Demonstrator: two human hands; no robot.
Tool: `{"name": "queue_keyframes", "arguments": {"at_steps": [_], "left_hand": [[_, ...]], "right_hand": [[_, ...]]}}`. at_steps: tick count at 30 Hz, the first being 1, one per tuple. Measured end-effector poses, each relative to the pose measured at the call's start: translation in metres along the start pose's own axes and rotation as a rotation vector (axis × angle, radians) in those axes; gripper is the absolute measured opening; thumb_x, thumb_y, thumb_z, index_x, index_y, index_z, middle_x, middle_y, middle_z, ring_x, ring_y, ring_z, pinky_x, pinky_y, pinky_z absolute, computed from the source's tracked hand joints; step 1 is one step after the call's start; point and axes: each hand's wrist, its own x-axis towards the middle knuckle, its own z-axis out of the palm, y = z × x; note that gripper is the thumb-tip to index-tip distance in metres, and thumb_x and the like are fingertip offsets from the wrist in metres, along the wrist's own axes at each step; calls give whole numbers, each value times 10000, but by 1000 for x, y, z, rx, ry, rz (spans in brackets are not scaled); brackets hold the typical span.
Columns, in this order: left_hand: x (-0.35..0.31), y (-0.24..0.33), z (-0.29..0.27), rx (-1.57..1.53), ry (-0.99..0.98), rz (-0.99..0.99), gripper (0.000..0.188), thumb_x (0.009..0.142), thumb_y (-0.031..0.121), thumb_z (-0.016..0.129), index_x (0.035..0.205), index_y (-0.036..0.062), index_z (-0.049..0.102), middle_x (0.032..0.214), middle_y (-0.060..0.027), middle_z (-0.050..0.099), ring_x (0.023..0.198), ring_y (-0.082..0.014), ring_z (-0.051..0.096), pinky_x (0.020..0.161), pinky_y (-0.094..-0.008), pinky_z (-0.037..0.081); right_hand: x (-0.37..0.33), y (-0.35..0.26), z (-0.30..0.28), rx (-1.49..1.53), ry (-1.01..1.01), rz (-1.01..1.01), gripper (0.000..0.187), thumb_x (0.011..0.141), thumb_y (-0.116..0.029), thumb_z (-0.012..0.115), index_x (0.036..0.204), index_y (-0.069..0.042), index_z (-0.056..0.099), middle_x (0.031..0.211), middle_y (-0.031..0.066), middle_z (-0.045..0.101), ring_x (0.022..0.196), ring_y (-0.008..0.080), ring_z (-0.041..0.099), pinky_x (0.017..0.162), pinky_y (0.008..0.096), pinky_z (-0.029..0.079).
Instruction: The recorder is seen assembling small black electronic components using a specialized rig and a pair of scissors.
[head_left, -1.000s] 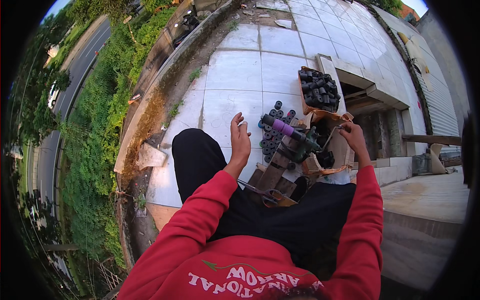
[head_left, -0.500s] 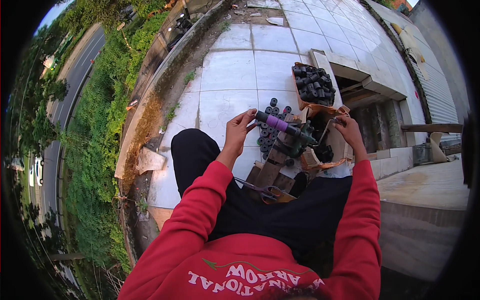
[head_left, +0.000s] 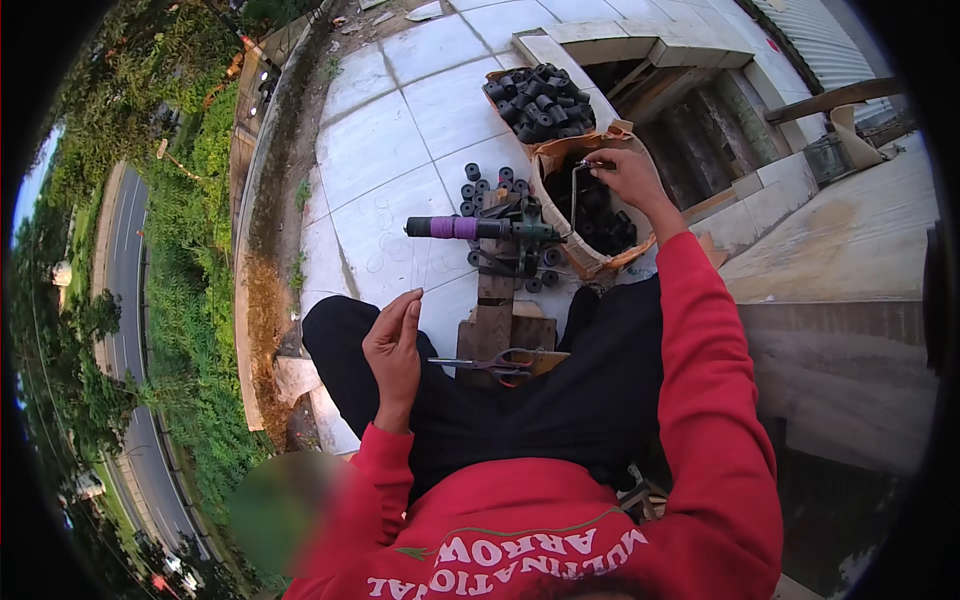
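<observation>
A hand-cranked winder [head_left: 520, 235], dark green, is fixed to a wooden stand [head_left: 497, 290] in front of me. Its black spindle [head_left: 493, 228] points left, with purple winding [head_left: 450, 228] around it near the outer end. Below that end, my left hand [head_left: 393, 350] is closed in a pinch on faint, thin threads [head_left: 422, 270] that run up to the spindle. On the right, my right hand [head_left: 625, 175] grips the end of the bent metal crank handle [head_left: 576, 190], above an open cardboard box [head_left: 545, 200]. Scissors [head_left: 490, 364] lie across the stand's near part by my lap.
Black cylindrical spools [head_left: 543, 105] fill a farther box. More loose spools [head_left: 472, 190] stand on white tiles [head_left: 380, 150] around the winder. A low wall [head_left: 268, 200] runs along the left, with bushes and a road beyond. A recessed opening [head_left: 690, 140] lies at right.
My left hand has left the spindle's outer end and moved nearer to me, drawing thin threads. The right hand stays on the crank, which has turned. My view has swung round.
</observation>
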Motion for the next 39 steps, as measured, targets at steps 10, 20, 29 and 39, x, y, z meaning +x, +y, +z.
{"name": "queue_keyframes", "arguments": {"at_steps": [10, 20, 29, 39], "left_hand": [[-15, 48, -22, 432, -194, -161, 138, 959, 37, 766, 1092, 58, 800, 921, -56, 732, 885, -156, 708, 859, -315, 556], [-24, 96, -35, 607, -556, 364, 162, 827, 73, 865, 958, 124, 787, 937, -14, 753, 1016, -206, 740, 1094, -484, 517], [-66, 107, -61, 549, -627, 375, 185, 861, 107, 860, 1033, 118, 794, 1007, -13, 781, 1101, -210, 747, 1071, -468, 546], [-97, 96, -75, 525, -609, 257, 191, 884, 104, 834, 1074, 102, 806, 1054, -59, 790, 1092, -231, 751, 1032, -426, 567]], "right_hand": [[14, 11, -2, 23, -136, 65, 251, 935, -101, 763, 1180, -47, 764, 1041, 141, 787, 966, 270, 753, 887, 393, 581], [26, 10, 4, -27, -222, 85, 241, 931, -87, 756, 1167, -35, 753, 1034, 131, 774, 963, 267, 737, 901, 387, 571], [20, 14, 6, -57, -206, 91, 211, 920, -44, 762, 1129, -14, 753, 1084, 166, 766, 1015, 304, 732, 953, 407, 566], [22, 29, 24, -5, -176, 86, 213, 904, -37, 766, 1114, -14, 739, 986, 121, 776, 934, 247, 742, 877, 379, 574]]}}
